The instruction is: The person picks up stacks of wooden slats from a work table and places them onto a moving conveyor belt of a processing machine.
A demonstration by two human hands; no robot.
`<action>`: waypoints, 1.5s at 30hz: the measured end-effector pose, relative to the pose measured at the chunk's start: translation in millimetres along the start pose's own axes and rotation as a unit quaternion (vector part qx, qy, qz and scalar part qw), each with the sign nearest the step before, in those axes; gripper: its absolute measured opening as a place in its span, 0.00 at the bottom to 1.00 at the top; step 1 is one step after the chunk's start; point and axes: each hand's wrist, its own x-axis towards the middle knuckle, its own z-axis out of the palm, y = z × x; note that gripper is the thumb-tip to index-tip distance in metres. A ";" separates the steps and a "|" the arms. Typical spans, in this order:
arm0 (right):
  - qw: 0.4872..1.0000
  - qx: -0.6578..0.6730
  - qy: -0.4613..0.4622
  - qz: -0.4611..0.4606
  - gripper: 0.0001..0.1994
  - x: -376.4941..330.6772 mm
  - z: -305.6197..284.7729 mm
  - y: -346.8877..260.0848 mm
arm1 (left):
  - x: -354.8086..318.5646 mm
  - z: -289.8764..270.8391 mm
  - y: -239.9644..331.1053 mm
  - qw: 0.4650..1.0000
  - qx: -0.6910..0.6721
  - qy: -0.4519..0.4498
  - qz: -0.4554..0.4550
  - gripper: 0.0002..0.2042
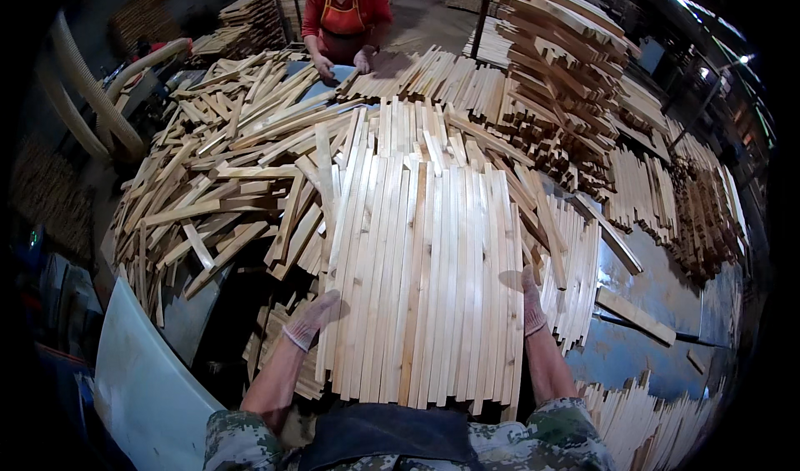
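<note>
I see my left hand (pixel 310 321) and right hand (pixel 532 302) each in a pale knitted work glove with a reddish cuff edge, bare forearms, rolled green-and-brown camouflage sleeves, and a dark blue apron at my chest.

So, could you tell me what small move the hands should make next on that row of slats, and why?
Probably press both palms inward to square the row. The left hand and right hand, both gloved, flank the slats at either side, and the near slat ends look uneven, with some slats slightly fanned.
</note>
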 end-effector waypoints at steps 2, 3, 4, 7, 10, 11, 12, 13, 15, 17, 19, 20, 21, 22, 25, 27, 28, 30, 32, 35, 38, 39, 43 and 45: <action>0.997 0.063 -0.038 -0.029 0.47 -4.4 14.6 0.0 | 8.1 -11.1 -12.7 1.000 0.004 -0.013 0.011 0.28; 0.993 0.096 -0.059 -0.046 0.45 -2.9 19.9 0.0 | 9.9 -15.3 -17.0 1.000 0.017 -0.018 0.016 0.26; 0.993 0.100 -0.049 -0.049 0.42 1.0 12.6 2.3 | 8.5 -9.6 -13.1 0.999 0.031 -0.024 0.021 0.25; 0.994 0.098 -0.021 -0.050 0.34 8.1 -8.6 4.7 | -4.8 14.1 -4.6 0.999 -0.020 0.010 0.034 0.19; 0.988 0.130 -0.070 -0.035 0.35 -11.6 18.2 -8.4 | -23.8 26.6 -2.4 0.998 -0.034 0.026 0.046 0.17; 0.985 0.140 -0.091 -0.033 0.31 -8.6 14.1 -6.7 | -28.9 27.6 -5.1 0.998 -0.038 0.031 0.047 0.17; 0.989 0.115 -0.083 -0.047 0.30 -1.7 -0.7 -2.7 | -24.1 14.7 -15.1 0.998 -0.042 0.011 0.044 0.18; 0.991 0.093 -0.076 -0.063 0.28 8.7 -26.8 6.1 | -11.5 -7.0 -29.7 0.998 -0.042 -0.009 0.041 0.20; 0.990 0.086 -0.069 -0.083 0.25 14.9 -43.3 13.3 | -8.7 -20.7 -41.8 0.998 -0.049 -0.016 0.038 0.21; 0.986 0.120 -0.065 -0.094 0.21 13.5 -45.5 15.6 | -10.2 -12.1 -48.0 0.998 -0.060 0.007 0.036 0.22; 0.986 0.110 -0.056 -0.110 0.18 6.7 -39.4 5.3 | -21.6 23.6 -25.0 0.999 -0.034 -0.015 0.040 0.28; 0.984 0.123 -0.066 -0.108 0.19 3.2 -32.8 1.2 | -31.7 37.1 -15.9 0.999 -0.021 -0.022 0.045 0.32; 0.982 0.137 -0.075 -0.107 0.19 -1.5 -27.3 -2.9 | -31.1 34.0 -20.5 0.991 -0.073 -0.079 0.082 0.41; 0.979 0.150 -0.085 -0.104 0.19 -5.1 -19.4 -8.6 | -35.3 36.1 -21.2 0.984 -0.092 -0.113 0.102 0.42; 0.981 0.112 -0.117 -0.110 0.24 -10.9 1.2 -25.6 | -49.6 52.4 -11.4 0.977 -0.090 -0.138 0.137 0.46; 0.982 0.138 -0.099 -0.087 0.28 -14.2 10.8 -28.8 | -54.1 53.7 -17.9 0.974 -0.096 -0.118 0.169 0.48; 0.982 0.148 -0.095 -0.068 0.30 -12.1 22.6 -29.5 | -65.6 57.4 -16.4 0.972 -0.101 -0.099 0.189 0.49; 0.980 0.107 -0.139 -0.094 0.32 -17.4 51.4 -31.4 | -96.8 73.6 -11.9 0.945 -0.117 -0.117 0.281 0.40; 0.972 0.071 -0.190 -0.121 0.35 -23.1 83.5 -27.6 | -127.9 69.8 -23.2 0.936 -0.116 -0.099 0.317 0.34; 0.984 0.074 -0.133 -0.098 0.21 -4.6 80.9 -21.3 | -175.1 63.8 -44.5 0.948 -0.092 0.004 0.305 0.26; 0.948 0.018 -0.252 -0.194 0.29 -10.0 106.4 15.2 | -242.2 76.6 -66.2 0.935 -0.044 0.167 0.310 0.19; 0.914 -0.003 -0.318 -0.253 0.36 -25.6 119.6 25.7 | -262.2 73.9 -78.6 0.935 -0.072 0.174 0.301 0.18; 0.931 -0.037 -0.362 -0.023 0.25 -1.1 162.4 74.8 | -312.8 10.4 -178.0 0.871 0.190 0.308 0.333 0.14; 0.886 -0.189 -0.384 -0.179 0.21 50.0 161.1 128.3 | -360.1 23.8 -207.1 0.871 0.067 0.351 0.336 0.13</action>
